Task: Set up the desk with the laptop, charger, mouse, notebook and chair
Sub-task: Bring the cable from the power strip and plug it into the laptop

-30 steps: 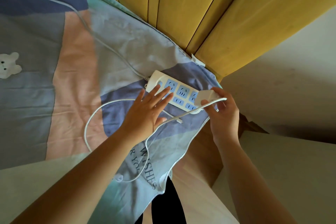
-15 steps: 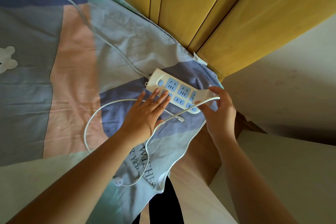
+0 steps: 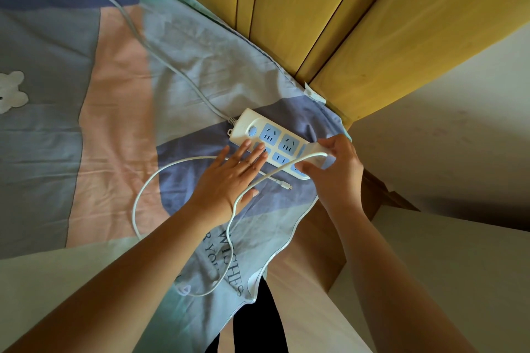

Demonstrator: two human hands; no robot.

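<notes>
Here, left hand (image 3: 229, 178) spread on power strip (image 3: 275, 140), right hand (image 3: 335, 172) pinching charger (image 3: 315, 153), cable (image 3: 149, 189) looped.

Bare forearms, no sleeves visible

power strip (image 3: 269, 143) on bed (image 3: 114, 112), charger (image 3: 315, 156) atop

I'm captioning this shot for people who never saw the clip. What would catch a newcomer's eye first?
First, the white power strip with blue sockets, lying on the patchwork bedsheet near the yellow headboard. The left hand lies flat, its fingertips on the strip, while the right hand holds a white charger at the strip's far end. The charger's white cable loops loosely across the sheet.
</notes>
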